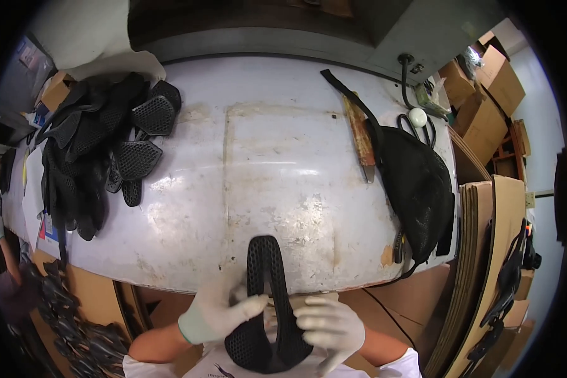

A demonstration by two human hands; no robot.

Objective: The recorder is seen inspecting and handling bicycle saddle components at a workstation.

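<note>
I hold a black perforated bicycle saddle cover (266, 296) upright over the near edge of the worn white table (264, 164); its narrow nose points away from me and it has a slot down the middle. My left hand (217, 310), in a white glove, grips its left side. On the saddle's right side rests my right hand (329, 326), also gloved, with the fingers curled over the wide rear part.
A heap of black mesh saddle parts (101, 145) lies at the table's left. At the right lie a black mesh bag (419, 189), a rusty tool (362, 138) and scissors (419, 129). Cardboard sheets (485, 252) and boxes (494, 88) stand to the right. More black parts (75, 321) hang lower left.
</note>
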